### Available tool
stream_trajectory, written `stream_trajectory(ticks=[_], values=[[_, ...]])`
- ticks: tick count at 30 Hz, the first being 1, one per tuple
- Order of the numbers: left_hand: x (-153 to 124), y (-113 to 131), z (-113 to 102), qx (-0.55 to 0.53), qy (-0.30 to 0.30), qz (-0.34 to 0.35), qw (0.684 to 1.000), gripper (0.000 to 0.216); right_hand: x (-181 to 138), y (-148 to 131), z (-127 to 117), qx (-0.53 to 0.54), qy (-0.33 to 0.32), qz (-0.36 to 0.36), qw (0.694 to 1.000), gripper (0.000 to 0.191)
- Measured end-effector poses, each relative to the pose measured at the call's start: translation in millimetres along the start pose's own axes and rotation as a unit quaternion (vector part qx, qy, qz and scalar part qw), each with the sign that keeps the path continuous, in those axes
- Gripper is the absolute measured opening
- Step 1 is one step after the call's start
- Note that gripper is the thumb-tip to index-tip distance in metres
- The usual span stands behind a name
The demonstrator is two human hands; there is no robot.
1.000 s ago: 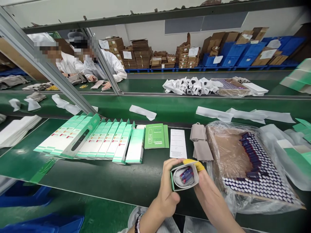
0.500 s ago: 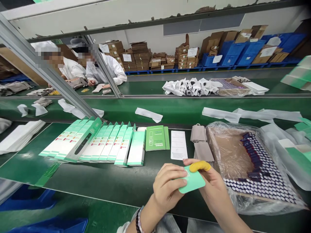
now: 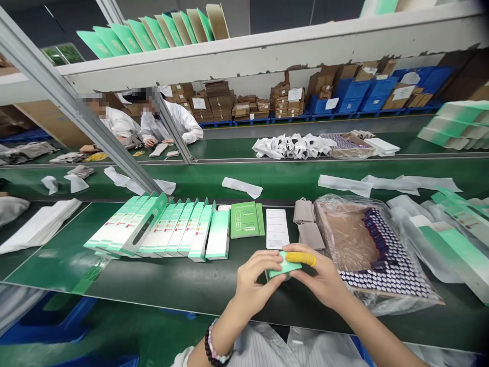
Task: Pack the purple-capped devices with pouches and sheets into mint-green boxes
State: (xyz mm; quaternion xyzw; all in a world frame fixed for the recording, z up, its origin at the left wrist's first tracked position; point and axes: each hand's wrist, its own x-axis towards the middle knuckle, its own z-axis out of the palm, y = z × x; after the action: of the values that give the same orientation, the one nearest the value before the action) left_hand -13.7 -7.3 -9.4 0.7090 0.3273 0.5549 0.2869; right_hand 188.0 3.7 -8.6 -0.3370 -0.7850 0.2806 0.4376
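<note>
Between both hands is a mint-green carton, seen mostly from its end, with the rest of its length out of sight. My left hand grips its left side, fingers over the top edge and thumb in front. On the other side my right hand holds it, a yellow finger cot on the index finger, which presses on the green panel. Behind the hands lie a printed leaflet, green booklets and folded grey pouches. A row of green-and-white thermometer cartons leans to the left.
A plastic-lined box of batteries stands at the right, beside loose flat cartons. White sheets lie at the far left. A shelf crosses above, and two co-workers sit across the green conveyor.
Both hands have moved slightly left, and the carton's green end has tipped so that less of it shows. The view has tilted up, bringing the shelf's cartons into sight.
</note>
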Motion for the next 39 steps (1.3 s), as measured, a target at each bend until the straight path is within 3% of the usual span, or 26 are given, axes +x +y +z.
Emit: stream_trajectory(ticks=[3, 7, 9, 13, 19, 23, 26, 27, 29, 31, 32, 34, 36, 39], values=[[1.3, 8.4, -0.2, -0.044, 0.011, -0.093, 0.995, 0.010, 2.4, -6.3, -0.7, 0.023, 0.008, 0.036, 0.999, 0.021], [0.6, 14.7, -0.3, -0.050, 0.008, -0.134, 0.990, 0.006, 1.9, -15.0, -1.5, 0.031, 0.008, 0.066, 0.997, 0.019], [-0.4, 13.5, -1.8, -0.035, -0.003, -0.104, 0.994, 0.006, 1.4, -17.4, -2.3, 0.030, -0.001, 0.071, 0.997, 0.021], [-3.6, 3.4, -7.2, 0.037, -0.036, 0.054, 0.997, 0.019, 1.1, -18.0, -6.7, -0.006, -0.031, 0.060, 0.998, 0.025], [-8.2, -17.1, -8.7, 0.118, -0.032, 0.185, 0.975, 0.023, 0.2, -9.7, -11.3, -0.127, -0.070, -0.083, 0.986, 0.030], [-14.9, -41.7, -5.5, 0.111, -0.018, 0.225, 0.968, 0.027, 5.6, -9.7, -3.7, -0.126, -0.038, -0.077, 0.988, 0.043], [-20.8, -61.7, -8.7, 0.115, -0.026, 0.242, 0.963, 0.036, 18.4, -3.9, -9.3, -0.107, -0.055, -0.064, 0.991, 0.030], [-21.8, -66.3, -11.5, 0.113, -0.016, 0.230, 0.966, 0.040, 25.5, 3.2, -16.9, -0.105, -0.035, -0.046, 0.993, 0.027], [-21.0, -70.9, -18.8, 0.095, 0.044, 0.154, 0.983, 0.046, 45.2, 28.2, -40.6, -0.086, 0.111, 0.045, 0.989, 0.031], [-15.9, -70.4, -26.7, 0.065, 0.114, 0.008, 0.991, 0.043, 72.3, 65.9, -71.3, -0.011, 0.324, 0.194, 0.926, 0.041], [-12.2, -69.5, -30.0, 0.052, 0.132, -0.069, 0.988, 0.039, 87.6, 87.4, -86.6, 0.063, 0.379, 0.250, 0.889, 0.046], [-4.3, -69.7, -33.7, 0.023, 0.121, -0.175, 0.977, 0.031, 118.2, 130.7, -112.0, 0.224, 0.391, 0.387, 0.804, 0.043], [1.0, -74.2, -31.9, -0.011, 0.060, -0.197, 0.979, 0.024, 145.0, 168.3, -127.5, 0.249, 0.376, 0.456, 0.768, 0.033], [1.5, -85.6, -19.7, -0.038, -0.024, -0.158, 0.986, 0.018, 173.5, 207.0, -135.7, 0.208, 0.372, 0.510, 0.747, 0.022]])
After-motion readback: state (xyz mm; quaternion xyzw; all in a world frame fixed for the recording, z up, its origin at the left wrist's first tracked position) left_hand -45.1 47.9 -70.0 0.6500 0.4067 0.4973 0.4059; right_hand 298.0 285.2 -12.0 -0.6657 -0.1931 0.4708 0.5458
